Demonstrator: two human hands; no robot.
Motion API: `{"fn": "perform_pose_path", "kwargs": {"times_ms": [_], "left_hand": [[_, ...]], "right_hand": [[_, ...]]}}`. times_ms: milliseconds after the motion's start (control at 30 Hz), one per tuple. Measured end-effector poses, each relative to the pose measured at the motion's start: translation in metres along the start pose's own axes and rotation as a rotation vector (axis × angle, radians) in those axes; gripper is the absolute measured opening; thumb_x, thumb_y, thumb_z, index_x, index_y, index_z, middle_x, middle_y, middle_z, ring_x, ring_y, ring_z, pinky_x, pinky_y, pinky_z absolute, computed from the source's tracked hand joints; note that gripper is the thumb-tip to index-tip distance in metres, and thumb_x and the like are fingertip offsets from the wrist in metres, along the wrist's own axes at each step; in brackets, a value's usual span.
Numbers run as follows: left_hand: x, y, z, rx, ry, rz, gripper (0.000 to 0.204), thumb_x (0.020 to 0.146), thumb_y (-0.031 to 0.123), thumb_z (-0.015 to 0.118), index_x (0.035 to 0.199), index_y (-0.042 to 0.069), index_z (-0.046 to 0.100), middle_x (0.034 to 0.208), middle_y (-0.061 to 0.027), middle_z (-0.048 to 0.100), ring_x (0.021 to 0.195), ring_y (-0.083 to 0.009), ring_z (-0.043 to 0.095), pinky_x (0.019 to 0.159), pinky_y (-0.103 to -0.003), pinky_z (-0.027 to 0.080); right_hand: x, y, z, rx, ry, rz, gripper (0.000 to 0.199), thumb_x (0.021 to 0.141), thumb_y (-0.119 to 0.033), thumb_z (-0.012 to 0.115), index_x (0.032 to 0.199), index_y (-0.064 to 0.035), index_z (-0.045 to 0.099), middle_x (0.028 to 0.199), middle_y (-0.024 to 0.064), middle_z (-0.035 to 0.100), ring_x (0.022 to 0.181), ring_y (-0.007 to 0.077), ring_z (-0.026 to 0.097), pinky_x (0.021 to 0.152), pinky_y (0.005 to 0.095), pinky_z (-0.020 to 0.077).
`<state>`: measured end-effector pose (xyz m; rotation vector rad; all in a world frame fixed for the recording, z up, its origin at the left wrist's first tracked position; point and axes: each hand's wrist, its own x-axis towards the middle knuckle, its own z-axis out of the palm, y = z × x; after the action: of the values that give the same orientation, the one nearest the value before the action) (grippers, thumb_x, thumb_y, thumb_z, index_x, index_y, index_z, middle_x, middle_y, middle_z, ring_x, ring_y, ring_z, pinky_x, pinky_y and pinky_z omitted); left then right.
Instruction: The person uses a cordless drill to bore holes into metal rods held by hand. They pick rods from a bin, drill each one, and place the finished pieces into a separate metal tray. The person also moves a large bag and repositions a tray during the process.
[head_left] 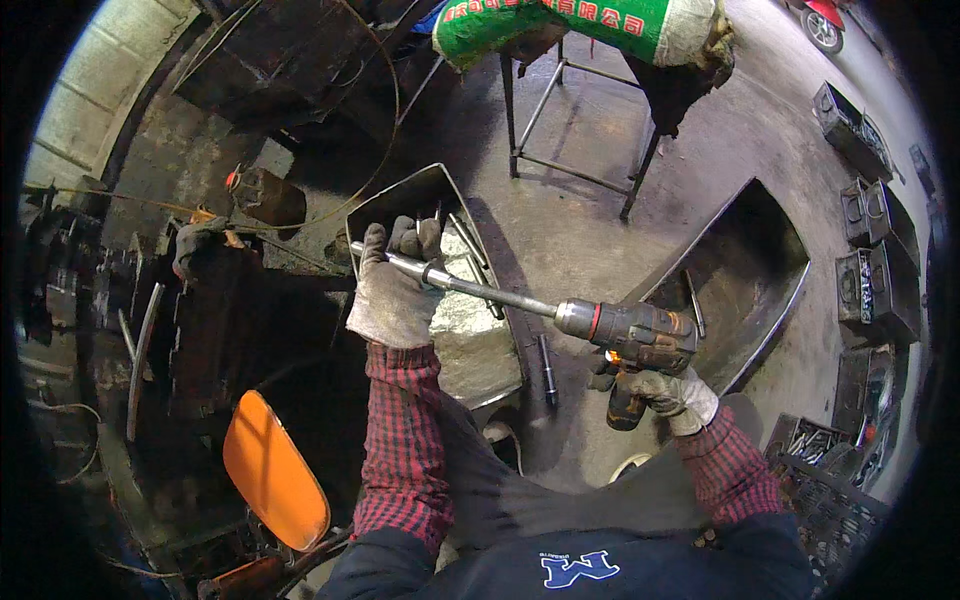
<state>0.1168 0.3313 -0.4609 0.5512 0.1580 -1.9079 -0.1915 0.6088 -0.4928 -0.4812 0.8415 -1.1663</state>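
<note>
Drill in right hand's grip, metal tube in left hand's, red lettering on green sack.

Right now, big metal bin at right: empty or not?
Not empty: at least one rod lies inside the bin. The drill hides part of it, so can't tell if there's more.
</note>
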Motion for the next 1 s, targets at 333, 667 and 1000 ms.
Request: {"fn": "perform_pose_path", "kwargs": {"times_ms": [333,667,1000], "left_hand": [[-0.001,-0.038,-0.005,0.083,0.038,0.104,0.025,0.110,0.023,0.057,0.106,0.001,0.066,0.067,0.0022,0.051,0.059,-0.0141,0.054,0.091,-0.044,0.064],[-0.004,-0.046,0.013,-0.047,-0.021,0.064,0.012,0.105,0.006,0.057,0.094,0.004,0.062,0.065,0.0052,0.029,0.052,-0.0101,0.028,0.079,-0.042,0.064],[-0.003,-0.067,0.023,0.016,-0.011,0.014,0.019,0.104,0.007,0.057,0.085,0.010,0.057,0.064,0.0057,0.031,0.053,-0.0124,0.032,0.080,-0.040,0.061]], "right_hand": [[-0.010,-0.002,0.014,-0.084,0.092,-0.020,0.067,0.087,-0.013,0.088,0.147,-0.0059,0.058,0.128,0.0141,0.073,0.112,0.0290,0.074,0.098,0.0455,0.0608],[-0.012,0.008,0.007,0.202,0.209,0.060,0.050,0.087,-0.002,0.077,0.135,-0.0019,0.062,0.107,0.0111,0.074,0.093,0.0313,0.077,0.098,0.0601,0.0617],[-0.013,0.002,0.001,0.207,0.234,0.070,0.061,0.089,-0.005,0.072,0.147,0.0038,0.054,0.122,0.0139,0.073,0.098,0.0273,0.076,0.097,0.0546,0.0615]]}}
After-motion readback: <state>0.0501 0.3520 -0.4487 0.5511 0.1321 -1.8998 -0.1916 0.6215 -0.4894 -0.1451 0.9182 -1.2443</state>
